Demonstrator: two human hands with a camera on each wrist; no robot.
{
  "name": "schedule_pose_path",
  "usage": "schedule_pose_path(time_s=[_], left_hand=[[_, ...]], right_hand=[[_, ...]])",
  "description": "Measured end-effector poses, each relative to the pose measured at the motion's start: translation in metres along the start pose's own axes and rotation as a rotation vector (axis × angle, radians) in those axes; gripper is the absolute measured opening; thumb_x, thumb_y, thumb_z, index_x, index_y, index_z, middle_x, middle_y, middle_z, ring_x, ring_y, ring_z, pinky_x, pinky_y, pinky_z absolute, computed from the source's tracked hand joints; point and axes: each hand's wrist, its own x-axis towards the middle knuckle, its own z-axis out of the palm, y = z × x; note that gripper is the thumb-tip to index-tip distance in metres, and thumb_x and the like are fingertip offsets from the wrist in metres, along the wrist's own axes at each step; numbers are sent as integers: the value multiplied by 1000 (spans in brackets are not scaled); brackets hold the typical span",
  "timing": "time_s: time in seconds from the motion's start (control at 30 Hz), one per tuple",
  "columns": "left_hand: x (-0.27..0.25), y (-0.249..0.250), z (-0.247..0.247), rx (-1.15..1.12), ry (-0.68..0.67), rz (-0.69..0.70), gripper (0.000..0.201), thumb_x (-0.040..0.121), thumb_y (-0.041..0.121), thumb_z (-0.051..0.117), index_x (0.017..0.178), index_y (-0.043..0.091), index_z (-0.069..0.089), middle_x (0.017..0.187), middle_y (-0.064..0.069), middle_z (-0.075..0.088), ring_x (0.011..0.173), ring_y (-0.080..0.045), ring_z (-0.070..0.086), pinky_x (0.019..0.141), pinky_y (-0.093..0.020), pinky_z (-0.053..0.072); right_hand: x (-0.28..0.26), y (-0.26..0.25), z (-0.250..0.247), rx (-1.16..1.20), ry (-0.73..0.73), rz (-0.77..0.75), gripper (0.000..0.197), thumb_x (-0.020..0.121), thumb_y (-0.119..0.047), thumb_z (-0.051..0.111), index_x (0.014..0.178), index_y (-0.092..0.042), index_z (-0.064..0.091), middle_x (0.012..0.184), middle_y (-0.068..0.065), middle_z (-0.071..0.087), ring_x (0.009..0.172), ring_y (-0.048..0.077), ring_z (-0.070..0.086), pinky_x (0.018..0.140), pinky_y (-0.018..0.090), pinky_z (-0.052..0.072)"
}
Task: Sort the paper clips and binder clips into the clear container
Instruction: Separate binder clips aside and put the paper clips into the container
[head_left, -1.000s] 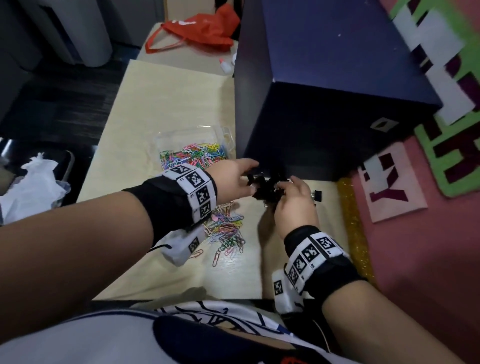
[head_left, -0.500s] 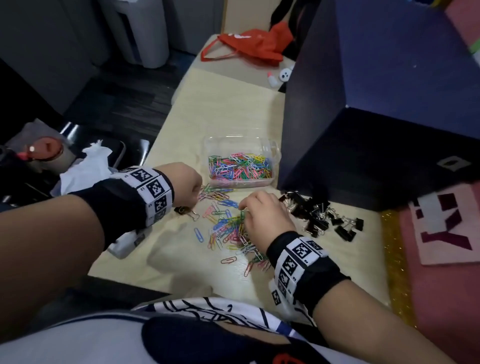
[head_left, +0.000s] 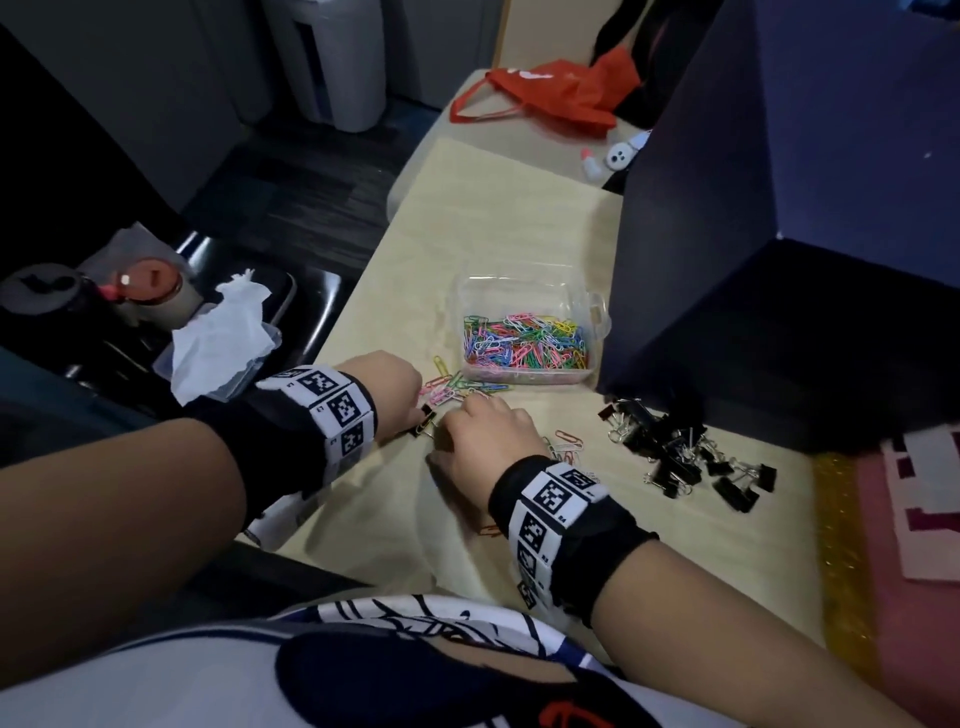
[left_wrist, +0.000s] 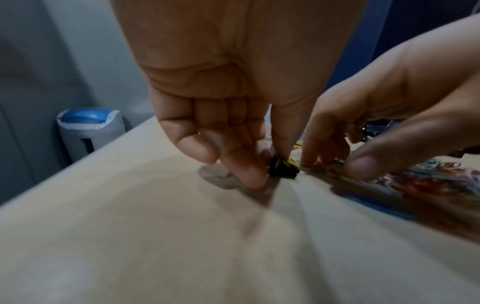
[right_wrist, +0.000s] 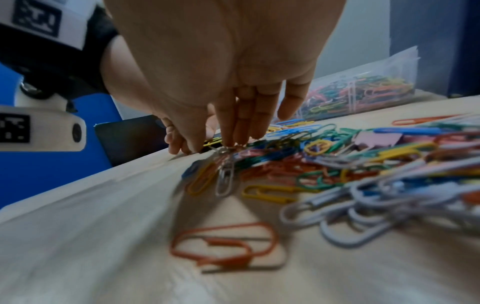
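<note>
Near the bottom edge of the head view, a patterned shirt (head_left: 415, 639), cut off by the frame. Above it, two forearms reaching up toward mid-frame over a pale table (head_left: 498, 218).

Left hand (head_left: 389, 387) at centre-left, fingers curled down, pinching a black binder clip (head_left: 423, 421) against the tabletop; clearer in the left wrist view (left_wrist: 283, 168), though blurred there, with something yellow at the clip that cannot be made out. Right hand (head_left: 483, 441) just beside it, knuckles up, fingertips hidden from above; in the right wrist view the fingers (right_wrist: 244, 123) hanging straight down together onto a silver wire loop at the clip, thumb out of sight, so whether pinched or merely touched cannot be told.

Under and around the right hand, loose paper clips (head_left: 457, 387) scattered in many colours, partly covered by the wrist. Right of centre, a heap of black binder clips (head_left: 685, 452), apart from both hands.

Further up, the clear container (head_left: 524, 296) holding coloured paper clips, hard against a dark blue box (head_left: 779, 234) cut off at upper right. At the top, a red bag (head_left: 550, 98).
</note>
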Motion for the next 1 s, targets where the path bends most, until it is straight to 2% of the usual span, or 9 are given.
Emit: schedule_pose_path(time_s=[0.13, 0.33, 0.47, 0.53, 0.6, 0.67, 0.77, 0.9, 1.0], left_hand=[[1, 8, 5, -13, -28, 21, 35, 94, 37, 48, 97, 8, 67, 96, -10, 68, 92, -29, 62, 77, -32, 47], [1, 11, 3, -63, 15, 74, 32, 97, 30, 41, 106, 10, 65, 104, -11, 68, 99, -29, 60, 82, -32, 45], [2, 6, 5, -220, 55, 110, 29, 91, 42, 51, 99, 19, 66, 91, -2, 70, 90, -21, 63, 71, -27, 42], [3, 7, 4, -279, 52, 151, 25, 86, 45, 59, 100, 25, 65, 84, 6, 67, 86, -16, 62, 70, -24, 41], [3, 9, 2, -257, 72, 195, 19, 85, 34, 61, 102, 27, 66, 77, 9, 57, 88, -16, 60, 74, -23, 41], [3, 12, 0, -265, 99, 217, 19, 83, 23, 58, 99, 27, 69, 74, 10, 55, 90, -18, 61, 76, -23, 43], [2, 17, -2, -293, 88, 250, 19, 84, 23, 60, 99, 26, 71, 80, 8, 59, 91, -17, 61, 77, -22, 43], [-1, 22, -3, -327, 39, 310, 25, 87, 27, 61, 110, 28, 69, 98, 4, 69, 94, -15, 60, 82, -22, 43], [-2, 23, -4, -323, 20, 348, 23, 87, 27, 64, 109, 26, 70, 100, 4, 70, 90, -12, 59, 80, -21, 42]], right_hand=[[3, 0, 0, -26, -10, 29, 35, 92, -26, 46, 123, -12, 51, 127, 9, 49, 123, 31, 43, 97, 42, 33], [6, 5, 2, 5, 2, 69, 46, 82, -43, 59, 118, -14, 54, 120, 7, 53, 117, 29, 47, 94, 40, 33], [0, 10, -3, 90, 34, 104, 39, 82, -44, 57, 110, -17, 55, 113, 6, 57, 108, 28, 54, 91, 40, 35], [-4, 14, -7, 172, 34, 133, 30, 84, -40, 56, 106, -19, 56, 110, 5, 60, 106, 28, 57, 92, 39, 36], [-8, 17, -9, 236, 48, 144, 24, 84, -37, 58, 103, -22, 59, 108, 4, 62, 105, 27, 57, 92, 37, 37], [-12, 21, -11, 272, 62, 153, 21, 84, -34, 59, 102, -24, 61, 108, 2, 64, 105, 25, 58, 92, 35, 40], [-17, 26, -9, 362, 87, 197, 17, 84, -32, 59, 100, -26, 63, 105, 0, 67, 103, 23, 59, 90, 30, 43], [-19, 35, 0, 533, 164, 248, 11, 81, -29, 61, 91, -26, 65, 91, -3, 70, 91, 22, 63, 87, 37, 51], [-23, 40, 2, 574, 203, 270, 8, 81, -29, 61, 88, -28, 64, 86, -7, 69, 87, 17, 63, 85, 36, 52]])
